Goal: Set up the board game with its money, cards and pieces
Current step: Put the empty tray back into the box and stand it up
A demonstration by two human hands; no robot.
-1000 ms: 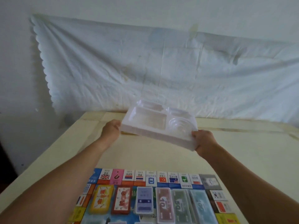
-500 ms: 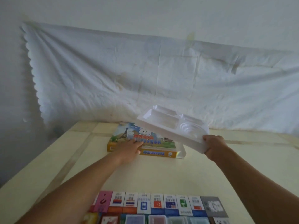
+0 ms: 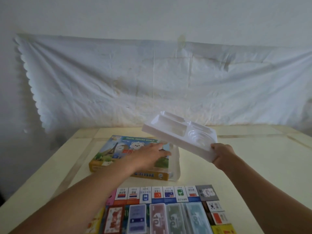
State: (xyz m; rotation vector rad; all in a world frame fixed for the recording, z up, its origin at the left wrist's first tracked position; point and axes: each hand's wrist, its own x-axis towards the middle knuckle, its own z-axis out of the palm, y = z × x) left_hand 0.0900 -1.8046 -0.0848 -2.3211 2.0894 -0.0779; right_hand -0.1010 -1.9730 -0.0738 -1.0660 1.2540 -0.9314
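Far back, a pale wall with a creased white sheet [image 3: 152, 81] hung across it; in front, a cream table [image 3: 253, 166]. On the far left part of the table, the box [image 3: 116, 149], lying flat with its picture lid up. Laid on that lid with fingers straight and gripping nothing: the left hand [image 3: 150, 154], probably to steady the box or to start opening it. Gripped at its near right corner by the curled fingers of the right hand [image 3: 222, 152]: the white tray [image 3: 179, 137], empty as far as can be seen, lifted clear of the table, tilted, hanging partly over the box's right side. Likely held up so as to free the box below. Along the near edge, the board [image 3: 168, 195], laid open, with clear money cases [image 3: 175, 218] lined up side by side across it, ready to hand. No pieces in sight.
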